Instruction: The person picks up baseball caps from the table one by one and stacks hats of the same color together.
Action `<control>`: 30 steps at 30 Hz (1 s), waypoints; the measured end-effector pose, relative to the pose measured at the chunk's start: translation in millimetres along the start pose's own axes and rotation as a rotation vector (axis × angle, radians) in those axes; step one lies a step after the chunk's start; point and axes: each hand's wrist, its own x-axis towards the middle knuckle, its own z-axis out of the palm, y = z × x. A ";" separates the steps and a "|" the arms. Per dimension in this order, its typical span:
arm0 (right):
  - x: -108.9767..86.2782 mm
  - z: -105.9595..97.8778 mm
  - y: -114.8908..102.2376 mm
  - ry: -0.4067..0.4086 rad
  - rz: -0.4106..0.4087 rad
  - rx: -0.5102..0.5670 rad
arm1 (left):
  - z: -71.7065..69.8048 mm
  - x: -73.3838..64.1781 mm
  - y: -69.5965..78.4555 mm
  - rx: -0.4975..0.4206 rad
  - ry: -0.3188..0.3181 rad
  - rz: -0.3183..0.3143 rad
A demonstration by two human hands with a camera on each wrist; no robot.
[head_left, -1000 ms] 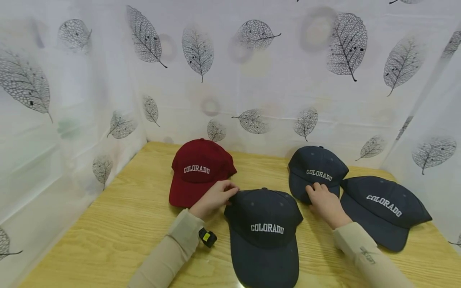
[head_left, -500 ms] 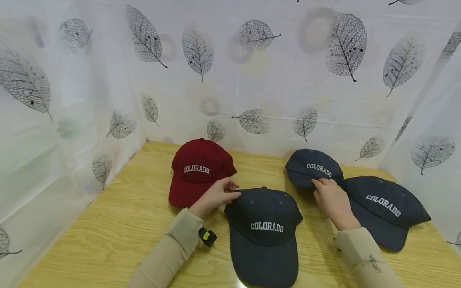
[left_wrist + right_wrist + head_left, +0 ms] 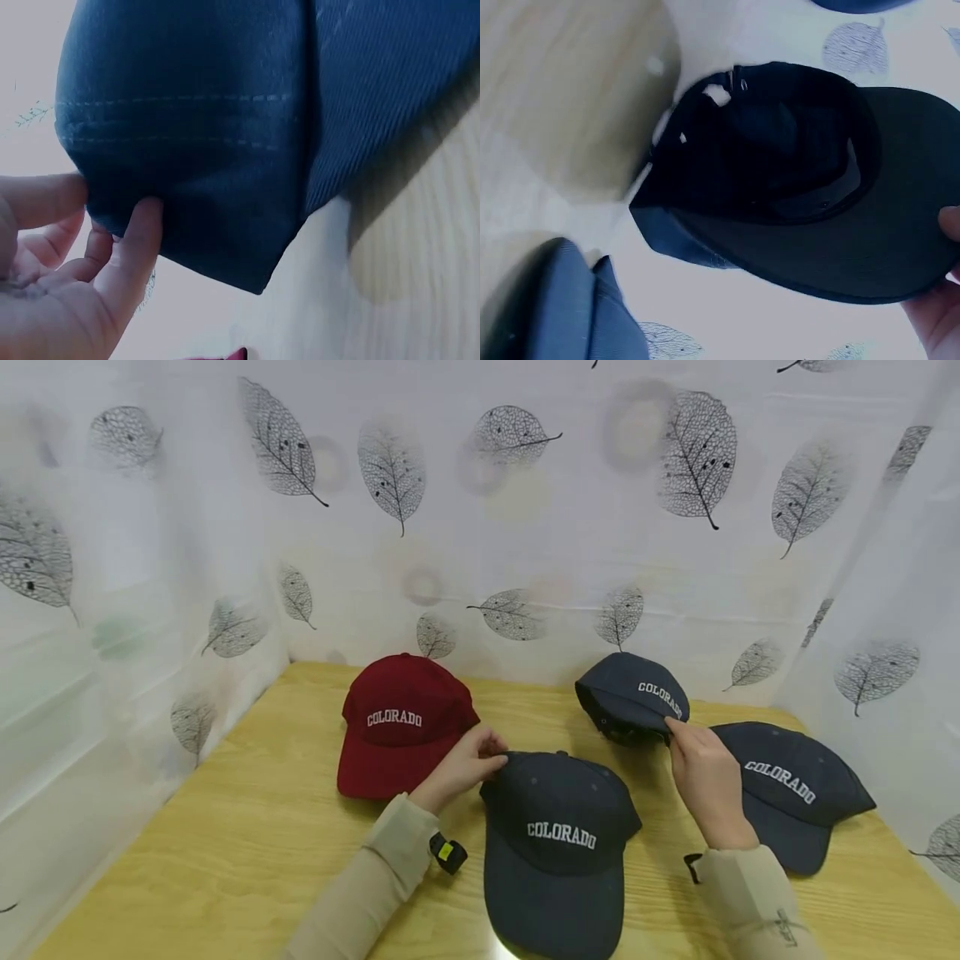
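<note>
A dark navy baseball cap (image 3: pixel 555 893) lettered COLORADO lies at the front middle of the table, brim toward me. My left hand (image 3: pixel 468 768) pinches the left edge of its crown, thumb and fingertips on the fabric in the left wrist view. Farther back, another navy cap (image 3: pixel 630 689) is tipped up, its brim edge pinched by my right hand (image 3: pixel 707 781). The right wrist view looks into that cap's dark inside and under its brim (image 3: pixel 840 262), with part of the hand at the right edge.
A red COLORADO cap (image 3: pixel 408 735) rests at the back left, close to my left hand. To the right lies a third navy cap (image 3: pixel 795 793), beside my right forearm. White leaf-print curtains (image 3: pixel 525 552) surround the wooden table (image 3: pixel 225 827).
My right hand has lifted the brim of the back navy cap, tilting it so its underside shows. The left hand stays at the front cap's edge. The head view has shifted slightly.
</note>
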 end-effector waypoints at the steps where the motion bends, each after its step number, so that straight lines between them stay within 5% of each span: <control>1: 1.8 -1.6 -0.9 0.019 -0.006 0.006 | 1.4 1.5 0.2 0.008 0.008 0.012; 5: 7.9 -8.9 -6.4 0.082 -0.018 0.042 | 5.3 7.7 1.1 0.033 0.074 0.047; 14: 16.9 -29.3 -24.8 0.160 -0.067 0.086 | 7.7 19.1 -4.0 0.028 0.327 0.088; 21: 22.3 -41.3 -47.8 0.284 -0.182 0.144 | 5.0 17.1 6.4 -0.013 0.310 -0.015; 30: 23.2 -45.5 -79.8 0.371 -0.347 0.192 | 2.4 1.0 42.0 -0.336 0.352 0.158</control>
